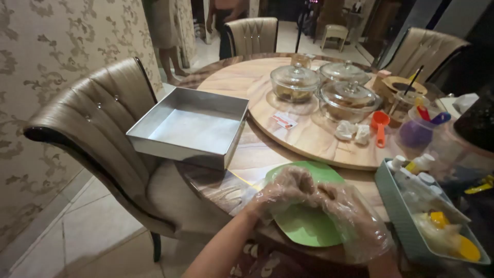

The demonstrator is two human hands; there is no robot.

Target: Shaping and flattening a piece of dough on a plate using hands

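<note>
Both hands wear clear plastic gloves and meet over a green plate (309, 226) at the table's (247, 154) near edge. The left hand (283, 193) pinches the right hand's (350, 216) glove; the right grip's state cannot be told. A square metal baking tin (190, 128) sits just left.

The surface (257, 154) is a round top with a marbled brown and beige pattern. A raised round turntable (309, 136) of lighter wood tone occupies its centre.

Directly on the surface:
- A square metal baking tray (193, 126), overhanging the left edge.
- A green plate (309, 224) at the near edge.
- A teal basket (399, 206) of squeeze bottles at the right.

Directly on the turntable:
- Three lidded glass bowls (296, 82), close together.
- An orange scoop (380, 126).
- Crumpled white paper (352, 131) just beside the scoop.
- A small red and white packet (284, 120).
</note>
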